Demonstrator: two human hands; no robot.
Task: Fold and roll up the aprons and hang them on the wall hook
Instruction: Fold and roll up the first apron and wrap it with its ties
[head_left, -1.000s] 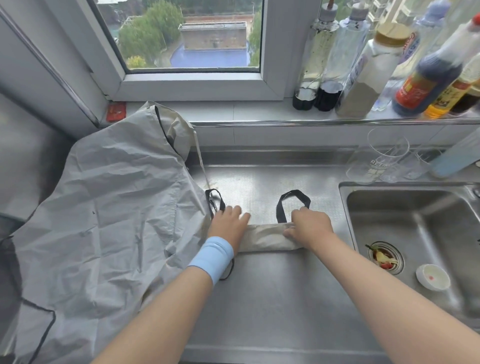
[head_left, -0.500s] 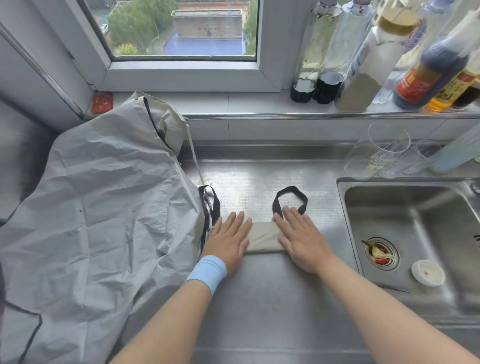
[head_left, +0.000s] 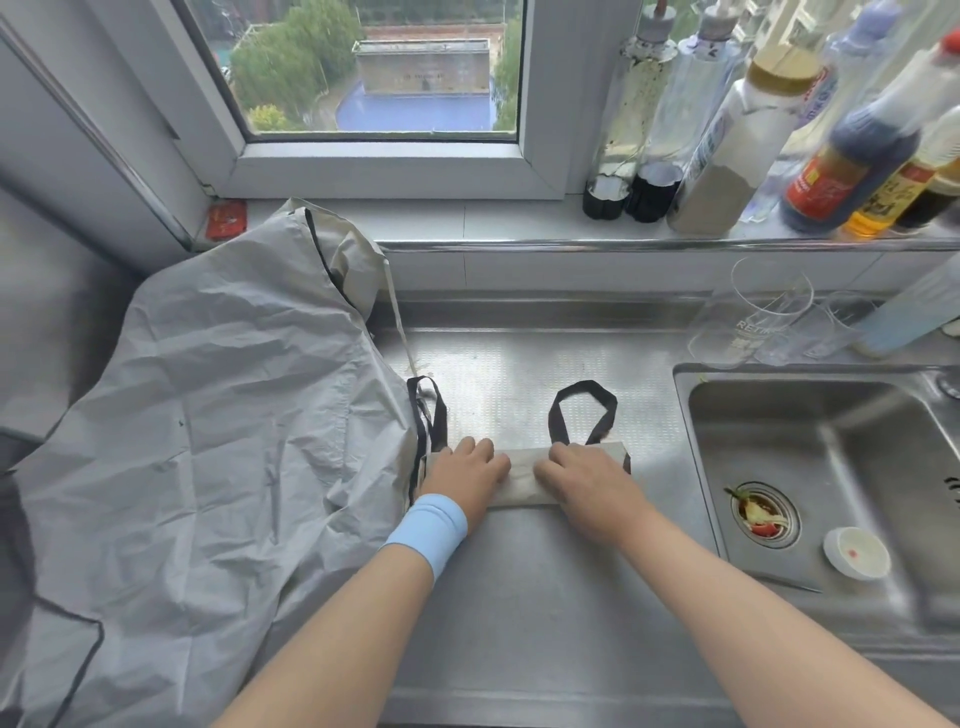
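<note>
Two hands work a steel surface (head_left: 519, 597) under a window (head_left: 379, 73), sink (head_left: 810, 467) at right. Left hand (head_left: 465, 475) and right hand (head_left: 584, 483), flat half a second ago, now curl fingers onto the rolled apron (head_left: 519, 480); a second apron (head_left: 208, 441) lies left.

Only one legible marking: clear drinking glass (head_left: 748, 317) lying tipped on the counter behind the sink carries white printed letters, "RETIN" readable, the rest cut off by the curve of the glass. A smaller line under it is too faint to read. Dark sauce bottle (head_left: 852, 156) on the windowsill has a red label with print, blurred, unreadable. Yellow-labelled bottle (head_left: 893, 197) beside it shows dark characters, not legible. Other bottles' labels are too smeared.
</note>
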